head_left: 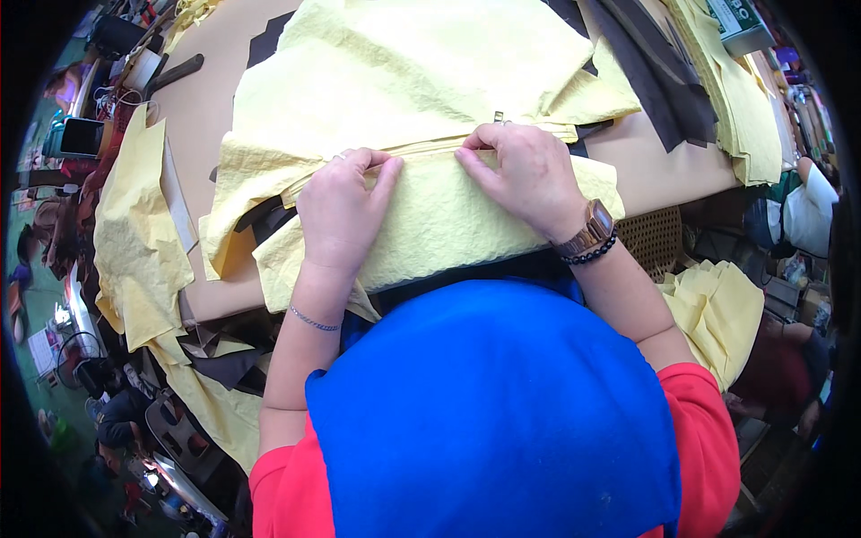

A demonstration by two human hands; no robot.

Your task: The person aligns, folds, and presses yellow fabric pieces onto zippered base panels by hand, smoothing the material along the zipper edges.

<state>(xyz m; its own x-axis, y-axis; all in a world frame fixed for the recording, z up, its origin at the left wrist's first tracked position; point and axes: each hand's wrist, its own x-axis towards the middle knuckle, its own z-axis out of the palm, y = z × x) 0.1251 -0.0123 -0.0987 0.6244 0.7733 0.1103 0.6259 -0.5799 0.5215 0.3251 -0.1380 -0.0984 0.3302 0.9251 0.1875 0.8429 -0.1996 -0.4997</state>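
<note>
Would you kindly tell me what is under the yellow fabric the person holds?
Dark material sticks out from under the yellow fabric, on the tan tabletop; what lies beneath the fabric's middle is hidden.

Crinkled matt cloth (pixel 430 215), shiny metal watch (pixel 587 231)

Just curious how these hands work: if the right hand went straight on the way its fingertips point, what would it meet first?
The right hand would first meet the yellow zipper tape, seemingly right at its fingertips; further left, probably the left hand, though depth is unclear.
</note>
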